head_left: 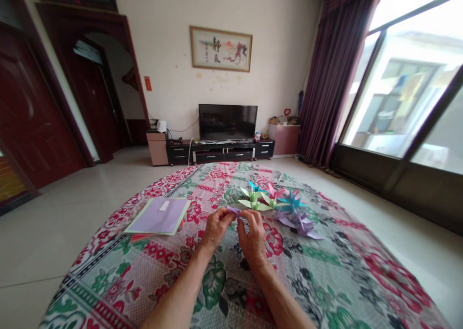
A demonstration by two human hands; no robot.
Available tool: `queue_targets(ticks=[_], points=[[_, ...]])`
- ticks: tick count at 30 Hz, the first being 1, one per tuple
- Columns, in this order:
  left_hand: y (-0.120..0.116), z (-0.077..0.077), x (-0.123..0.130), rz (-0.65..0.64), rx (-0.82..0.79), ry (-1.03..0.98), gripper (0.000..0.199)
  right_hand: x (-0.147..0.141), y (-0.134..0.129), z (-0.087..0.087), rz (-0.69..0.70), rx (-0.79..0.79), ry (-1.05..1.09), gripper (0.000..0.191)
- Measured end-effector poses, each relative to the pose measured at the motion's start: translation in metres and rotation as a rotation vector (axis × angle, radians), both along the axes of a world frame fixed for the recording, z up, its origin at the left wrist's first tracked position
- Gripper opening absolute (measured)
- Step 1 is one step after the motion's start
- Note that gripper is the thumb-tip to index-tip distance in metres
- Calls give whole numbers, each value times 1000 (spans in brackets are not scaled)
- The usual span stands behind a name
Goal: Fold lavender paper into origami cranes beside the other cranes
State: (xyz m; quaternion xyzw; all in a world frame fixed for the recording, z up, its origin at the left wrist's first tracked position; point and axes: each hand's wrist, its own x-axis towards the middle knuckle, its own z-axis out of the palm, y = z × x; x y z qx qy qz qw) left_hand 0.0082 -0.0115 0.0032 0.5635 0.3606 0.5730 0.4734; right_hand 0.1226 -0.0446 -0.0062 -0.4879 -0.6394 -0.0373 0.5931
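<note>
The fingers of the left hand (216, 226) and right hand (253, 233) are pinching a small purple paper (233, 210) lying directly between them, neither hand being clearly nearer, its long axis seemingly running crosswise, while folded paper shapes (273, 203) are resting ahead-right.

I face a black television (228, 121) on a low cabinet (210, 157). A purple curtain (325, 78) hangs to my right.
</note>
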Motion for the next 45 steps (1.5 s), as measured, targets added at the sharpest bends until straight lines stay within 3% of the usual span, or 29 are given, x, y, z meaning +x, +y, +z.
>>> queue_targets(ticks=[6,12,21,25,34,45], points=[[0,-1,-1,-26,8,22,18,1,1,0,25,-28,34,8],[2,-3,-1,-60,-14,34,24,1,4,-2,139,-117,194,12],[-6,12,-15,-218,-97,71,31,10,3,1,638,-613,780,26],[-5,12,-16,-276,-128,43,31,13,2,1,776,-680,923,26],[-4,8,-16,-322,-196,-16,32,13,0,3,795,-693,975,27],[-2,6,-11,-234,-81,54,25,12,0,4,771,-692,939,30]])
